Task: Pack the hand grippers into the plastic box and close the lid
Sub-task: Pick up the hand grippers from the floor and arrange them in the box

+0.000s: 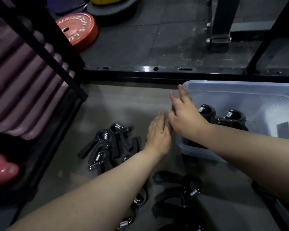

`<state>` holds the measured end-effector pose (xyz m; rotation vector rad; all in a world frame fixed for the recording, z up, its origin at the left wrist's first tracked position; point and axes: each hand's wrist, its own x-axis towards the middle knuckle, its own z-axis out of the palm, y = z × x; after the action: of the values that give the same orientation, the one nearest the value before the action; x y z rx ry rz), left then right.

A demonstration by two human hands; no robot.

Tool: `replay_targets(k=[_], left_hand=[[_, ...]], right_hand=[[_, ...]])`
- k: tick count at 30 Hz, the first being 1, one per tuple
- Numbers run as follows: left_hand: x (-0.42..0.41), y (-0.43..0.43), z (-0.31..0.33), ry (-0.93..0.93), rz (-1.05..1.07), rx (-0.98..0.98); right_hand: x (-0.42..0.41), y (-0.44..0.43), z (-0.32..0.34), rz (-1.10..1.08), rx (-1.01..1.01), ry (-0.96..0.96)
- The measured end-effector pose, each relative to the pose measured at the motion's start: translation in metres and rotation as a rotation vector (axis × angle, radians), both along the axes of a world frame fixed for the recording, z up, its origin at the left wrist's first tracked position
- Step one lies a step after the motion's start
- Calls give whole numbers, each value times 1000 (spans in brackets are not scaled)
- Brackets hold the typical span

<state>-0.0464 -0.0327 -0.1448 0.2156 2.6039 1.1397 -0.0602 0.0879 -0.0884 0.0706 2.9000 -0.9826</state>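
1. Both hands hover low over the grey floor [123, 105]; the left hand [158, 135] is flat, fingers straight and together, holding nothing, just left of the plastic box [240, 84].
2. Reaching over the box's left rim, the right hand [185, 117] has its fingers spread and straight; it is blurred, with nothing seen in it; the two hands nearly touch.
3. Standing open on the floor at the right, the box holds two black hand grippers [230, 119] with steel springs; they lie toward its left side.
4. Left of the left hand, a pile of grippers [107, 144] lies on the floor; more grippers [178, 194] lie nearer, between the forearms.
5. Behind the box runs a black rack bar [157, 70]; beyond it, toward the far left, lies a red weight plate [77, 30].
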Motion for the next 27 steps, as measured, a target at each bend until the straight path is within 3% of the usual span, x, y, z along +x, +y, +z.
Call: replay_targets(k=[3, 13, 18, 27], left_hand=[[7, -24, -13, 7, -30, -44], [-15, -134, -51, -27, 392, -491], [-30, -136, -51, -219, 476, -677], [-43, -127, -55, -316, 547, -661]], right_hand=[[1, -10, -2, -21, 83, -43], [-3, -11, 6, -49, 232, -97], [-3, -12, 3, -46, 172, -74], [2, -12, 0, -45, 137, -37]])
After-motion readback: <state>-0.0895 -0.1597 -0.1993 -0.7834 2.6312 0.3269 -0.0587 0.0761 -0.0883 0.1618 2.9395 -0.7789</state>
